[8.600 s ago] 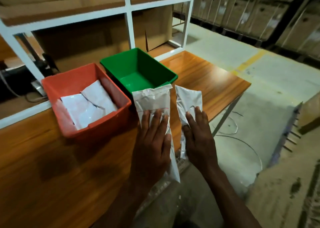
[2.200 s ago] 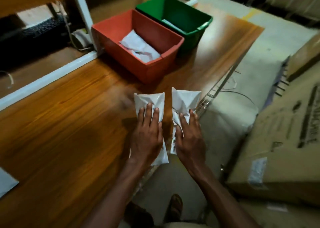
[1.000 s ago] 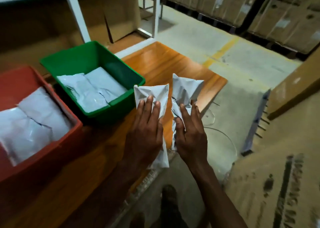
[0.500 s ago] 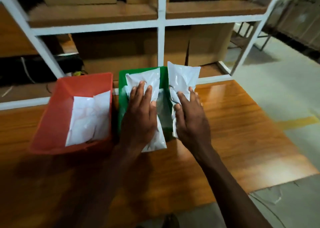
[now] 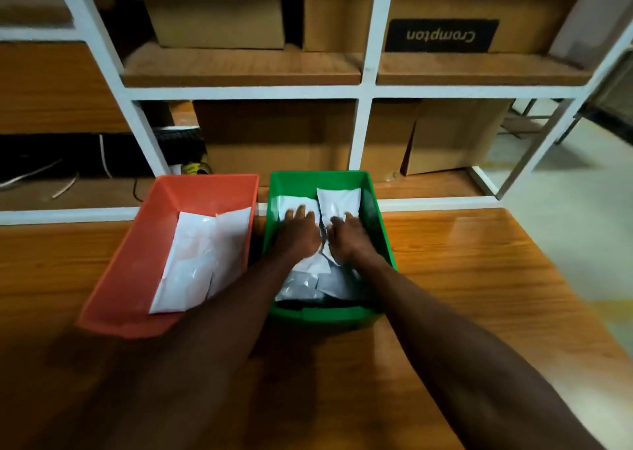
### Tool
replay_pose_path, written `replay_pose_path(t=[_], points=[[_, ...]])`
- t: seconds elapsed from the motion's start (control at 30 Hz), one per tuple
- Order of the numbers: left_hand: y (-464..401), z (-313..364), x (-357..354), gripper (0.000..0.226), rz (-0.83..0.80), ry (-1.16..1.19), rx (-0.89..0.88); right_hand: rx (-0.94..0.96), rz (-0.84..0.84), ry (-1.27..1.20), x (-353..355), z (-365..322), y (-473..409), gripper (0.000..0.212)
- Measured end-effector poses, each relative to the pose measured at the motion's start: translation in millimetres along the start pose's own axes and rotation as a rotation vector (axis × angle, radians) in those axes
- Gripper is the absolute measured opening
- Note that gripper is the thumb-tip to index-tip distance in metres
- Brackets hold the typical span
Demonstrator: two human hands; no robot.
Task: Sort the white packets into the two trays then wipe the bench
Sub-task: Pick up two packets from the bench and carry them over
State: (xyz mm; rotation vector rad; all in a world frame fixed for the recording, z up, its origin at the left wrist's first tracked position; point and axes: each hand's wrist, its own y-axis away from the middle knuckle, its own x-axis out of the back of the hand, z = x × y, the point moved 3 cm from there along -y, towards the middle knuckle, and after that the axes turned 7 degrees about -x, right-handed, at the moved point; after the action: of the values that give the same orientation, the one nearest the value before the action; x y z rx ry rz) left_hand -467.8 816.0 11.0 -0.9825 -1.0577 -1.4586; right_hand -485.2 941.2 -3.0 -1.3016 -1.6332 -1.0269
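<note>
Both hands down in the green plastic tray [image 5: 378,223]

Left hand [image 5: 298,232] and right hand [image 5: 346,235] each press flat-fingered on a white plastic packet [image 5: 339,199] inside it; orange plastic tray [image 5: 144,244] just left holds more packets.

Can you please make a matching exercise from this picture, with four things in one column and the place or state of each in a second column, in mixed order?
Things:
1. left hand
2. right hand
3. red tray
4. box marked Crompton

Places or states:
A. on the upper shelf
B. on a packet in the left half of the green tray
C. left of the green tray, packets inside
D. on the packet by the green tray's right wall

Pairs: 1-B, 2-D, 3-C, 4-A
</note>
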Motion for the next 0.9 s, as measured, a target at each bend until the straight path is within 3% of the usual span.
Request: replay_pose_path(t=[0.23, 0.37, 0.53, 0.7, 0.9], points=[[-15.8, -13.4, -40.4, 0.069, -0.264, -0.083, 0.053, -0.117, -0.278, 0.110, -45.2, 8.9, -10.4, 0.065], [-14.7, -14.9, -40.0, 0.070, -0.279, -0.106, 0.036, -0.126, -0.313, 0.081, -45.4, 12.9, -9.4, 0.067], [-11.0, -10.7, -20.6, 0.064, -0.163, -0.025, -0.004, -0.085, -0.336, 0.133, -22.4, 4.0, -8.6, 0.065], [14.8, -6.9, 12.6, 0.059, 0.005, 0.034, -0.074, 0.034, -0.133, 0.005, 19.4, -16.0, 21.9, 0.059], [116.5, 1.0, 48.8, 0.058, 0.424, 0.195, -0.161, 0.283, 0.257, -0.279, 53.5, -30.7, 114.4, 0.040]])
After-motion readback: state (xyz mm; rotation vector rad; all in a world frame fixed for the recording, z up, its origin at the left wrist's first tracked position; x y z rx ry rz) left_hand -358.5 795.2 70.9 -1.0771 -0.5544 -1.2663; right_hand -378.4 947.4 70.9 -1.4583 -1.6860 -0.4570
